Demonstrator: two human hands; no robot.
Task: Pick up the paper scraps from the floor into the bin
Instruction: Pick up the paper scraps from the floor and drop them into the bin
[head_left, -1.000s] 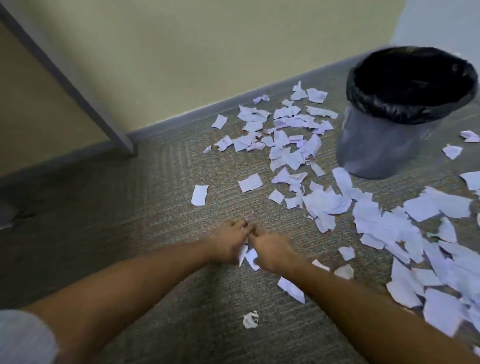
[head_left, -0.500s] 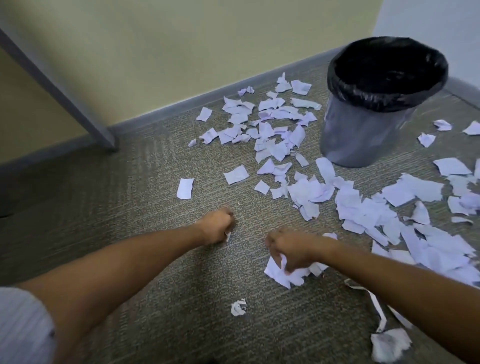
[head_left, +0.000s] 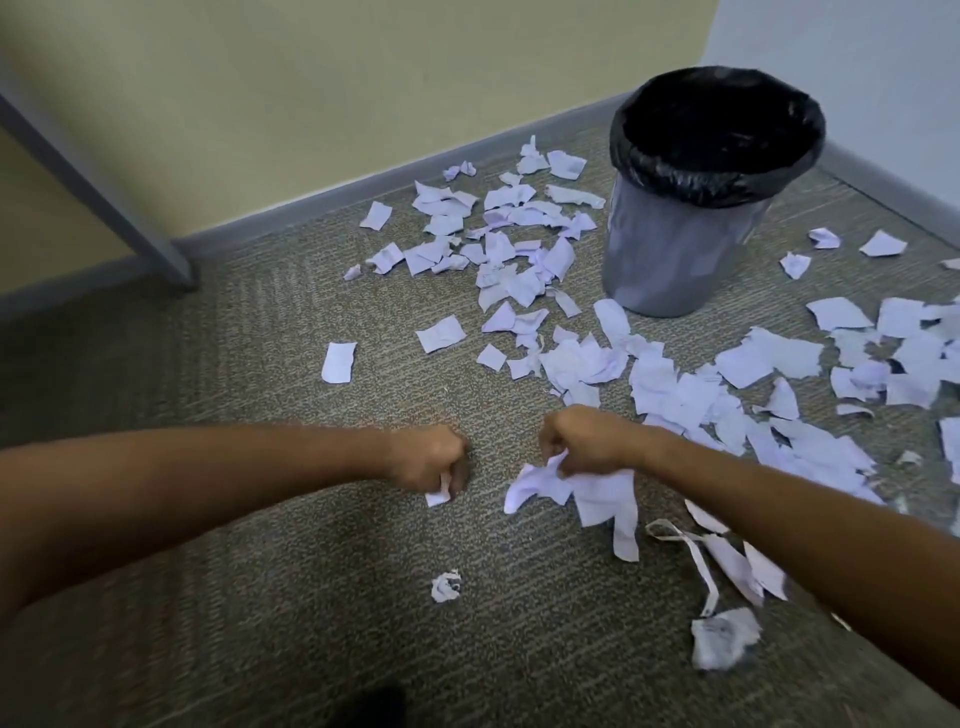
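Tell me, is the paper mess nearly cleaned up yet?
Not nearly. Nothing visibly sits in the bin yet. The right hand grips a bunch of scraps, and the left hand pinches a small scrap. Lots of scattered scraps are left on the carpet.

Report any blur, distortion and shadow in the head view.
Head view: wide-angle bending shows in the slanted baseboard and leaning bin; the crumpled scrap at lower right is smeared; soft light, with a dark shadow at the bottom edge; both hands look fairly sharp.
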